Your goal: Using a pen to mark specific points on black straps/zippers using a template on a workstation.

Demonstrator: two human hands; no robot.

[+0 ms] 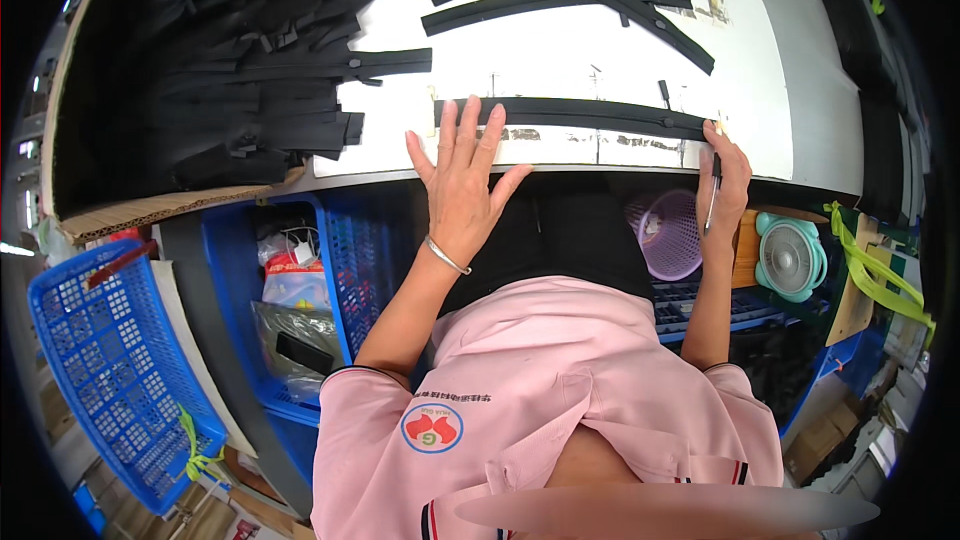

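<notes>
Head view: your left hand (462, 180) open, fingers spread, flat on near edge of white desk (560, 60), fingertips on left end of long black zipper strip (580, 115). Your right hand (725, 180) closed around thin pen-like tool (713, 195), touching strip's right end. Pile of black zippers (260, 70) far left. Purple basket (668, 233) under desk, near right hand.

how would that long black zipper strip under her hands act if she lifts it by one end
The zipper strip would probably droop: it is long, thin and flat like fabric tape. It looks light, since the left hand pins it with fingertips only. It seems unlikely to roll, lying flat on the white table.
</notes>
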